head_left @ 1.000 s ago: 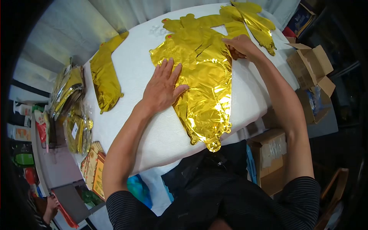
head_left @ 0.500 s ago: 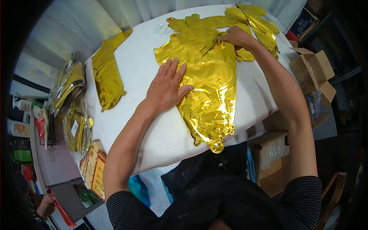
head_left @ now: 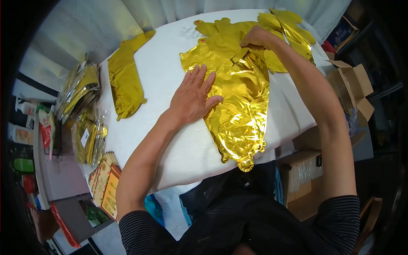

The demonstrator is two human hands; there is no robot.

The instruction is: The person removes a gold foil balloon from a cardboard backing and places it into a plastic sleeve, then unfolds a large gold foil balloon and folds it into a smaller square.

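Observation:
A flat gold foil balloon (head_left: 238, 114) lies in front of me on the white-covered table (head_left: 170, 157), its rounded tab at the near edge. My left hand (head_left: 194, 93) rests flat on the balloon's left side with fingers spread. At the balloon's upper right, my right hand (head_left: 260, 37) is closed in a pinch on a fold of the foil, which bunches below the fingers. More gold foil balloons (head_left: 293, 29) lie overlapped at the far right. Another gold foil balloon (head_left: 126, 80) lies apart on the left.
Plastic-wrapped gold packs (head_left: 80, 91) and printed cards (head_left: 106, 182) stand along the table's left edge. Open cardboard boxes (head_left: 350, 85) are at the right, and another box (head_left: 304, 182) sits below the table edge. A white curtain (head_left: 170, 10) hangs behind.
My right hand has shifted slightly with the pinched foil, and the foil beneath it is more creased. My left hand stays flat on the balloon. The whole view has moved a little.

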